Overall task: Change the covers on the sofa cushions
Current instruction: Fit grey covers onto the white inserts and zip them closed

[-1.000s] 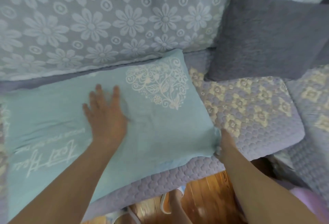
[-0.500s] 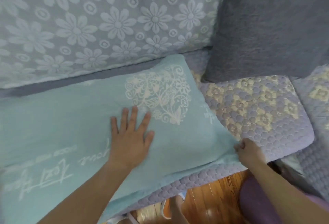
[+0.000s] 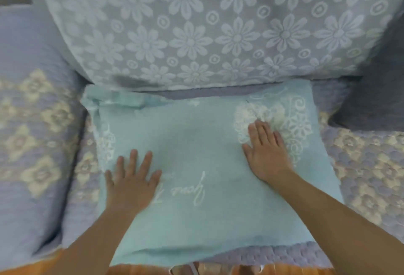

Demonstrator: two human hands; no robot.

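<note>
**Cushion cover laid flat, both palms on it**

Cushion cover, pale teal with a white heart motif and a line of script, lies spread on the sofa seat in the head view, the only view given. Its far edge sits just below the flowered backrest throw, and its near edge reaches the front lip of the seat. It looks thin and flat, so I judge there is little or no filling in it, though the picture does not settle that.

The left hand rests palm down on the cover's left half, fingers straight and spread, holding nothing. The right hand lies the same way on the right half, its fingertips on the lower edge of the heart; its grip too is open, only pressing the cloth.

The cover's long axis runs left to right across the seat, crosswise to both forearms. At the cover's far left corner the fabric is bunched and folded, which may be the open end; the blur there leaves that unsure. That corner lies beyond and to the left of the left hand, clearly the nearer of the two.

A dark grey cushion leans to the right of the cover, apart from it. I take the step in hand to be smoothing the cover.
</note>
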